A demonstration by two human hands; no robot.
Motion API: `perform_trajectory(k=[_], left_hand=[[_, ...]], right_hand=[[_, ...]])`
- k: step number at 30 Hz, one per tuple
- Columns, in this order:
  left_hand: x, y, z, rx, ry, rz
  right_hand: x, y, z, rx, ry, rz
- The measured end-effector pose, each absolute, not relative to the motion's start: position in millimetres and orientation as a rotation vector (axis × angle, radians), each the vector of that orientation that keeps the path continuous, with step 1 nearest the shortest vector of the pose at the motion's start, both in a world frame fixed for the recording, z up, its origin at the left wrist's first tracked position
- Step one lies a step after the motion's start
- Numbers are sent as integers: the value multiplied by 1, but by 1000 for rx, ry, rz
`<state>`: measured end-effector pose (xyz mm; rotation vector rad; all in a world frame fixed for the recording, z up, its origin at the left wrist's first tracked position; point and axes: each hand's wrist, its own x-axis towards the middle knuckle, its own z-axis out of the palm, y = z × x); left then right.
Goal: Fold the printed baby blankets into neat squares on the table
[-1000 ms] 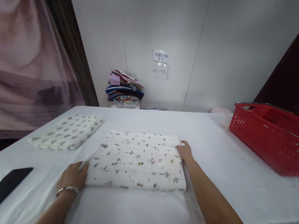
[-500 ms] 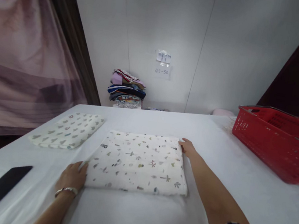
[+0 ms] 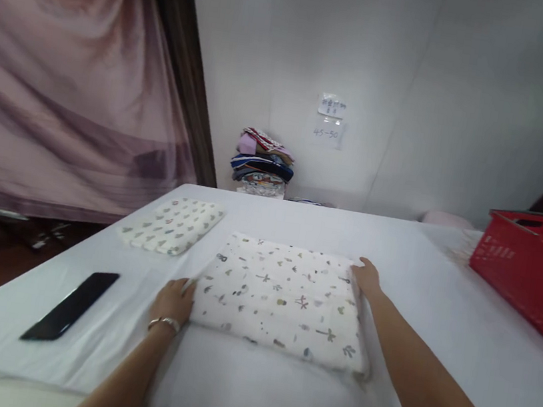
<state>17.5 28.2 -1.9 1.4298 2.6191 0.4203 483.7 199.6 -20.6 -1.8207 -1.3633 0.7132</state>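
Observation:
A folded white cloth [image 3: 283, 299] with small plant and palm prints lies flat on the white-covered table. At its left edge is my left hand [image 3: 173, 301], wearing a bracelet, with the fingers closed on the fabric and the thumb side partly hidden. My right hand [image 3: 366, 277] grips the far right corner, fingertips tucked against the edge. To the left, apart from both hands, rests a second folded cloth [image 3: 175, 225], cream with grey-green motifs.
A black phone-like slab [image 3: 71, 307] lies on the table [image 3: 90, 373] at the left. At the right stands a red plastic basket [image 3: 523, 279]. Several folded fabrics form a stack [image 3: 263, 165] by the back wall, left of paper signs [image 3: 330, 121]. A pink curtain [image 3: 68, 67] hangs at left.
My view has swung left, so everything appears further right. The printed cloth looks slightly turned, its near edge now sloping down to the right. Both hands stay on its edges.

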Motion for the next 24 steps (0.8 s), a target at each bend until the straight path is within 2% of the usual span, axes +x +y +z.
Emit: perform_trajectory(k=[6,12,15,17,20,24], left_hand=[[17,21,-6,1443,2625,522],[27,38,6,1496,2683,554],[48,68,9,1822,2537,549],[58,89,5,1978,2376,400],[60,109,-7,1874,2290,156],[48,113,-18,1827,2289,78]], right_hand=[[472,190,-10,-1974,-1586,552],[444,169,-10,-1648,-2133,-61],[429,158,-27,-1773,-2262,-63],[423,154,-38,-1893,-2305,-16],[421,151,-48,-1944,-2319,-19],[422,152,-44,-1966,-2314,-7]])
